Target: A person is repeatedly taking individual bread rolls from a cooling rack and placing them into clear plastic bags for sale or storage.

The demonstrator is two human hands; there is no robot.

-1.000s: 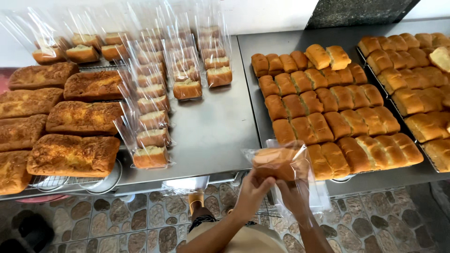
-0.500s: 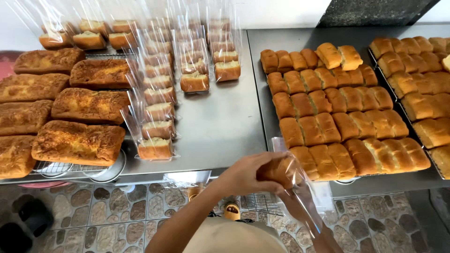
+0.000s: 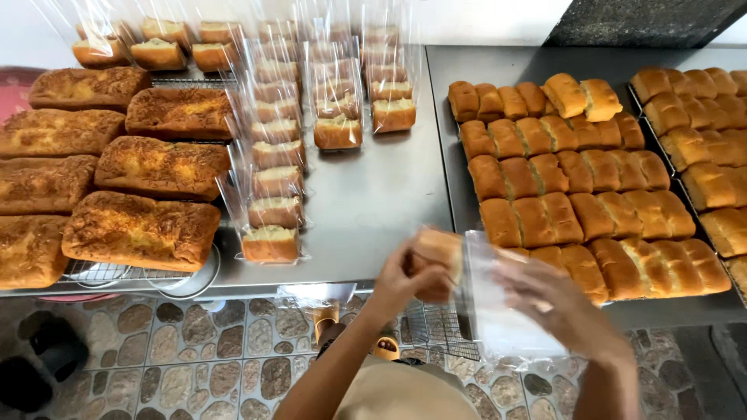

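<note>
We see the left hand (image 3: 405,276) closed around a bun (image 3: 437,253), fingers wrapped over its near side, so the bun sits right in that grip, held up over the front edge of the tabletop (image 3: 373,202). Just to its right, the right hand (image 3: 545,299) holds a clear bag (image 3: 490,303); the hand is blurred, so we cannot tell how tightly its fingers pinch the plastic, only that they have hold of it. The bun's right end touches the bag's open edge (how far it goes inside we cannot tell).

The bun is golden brown on top with a paler, cut-looking side, about the same kind as the rolls (image 3: 576,194) lying in rows on the tray just beyond the hands. It is motion-blurred, so finer detail is lost.

To the left, on the tabletop, bagged slices (image 3: 271,243) stand in lines, each in an upright clear bag. Further left, large crusted loaves (image 3: 140,229) rest on a wire rack (image 3: 101,271). Below the hands we see a stone-patterned floor (image 3: 194,365).
</note>
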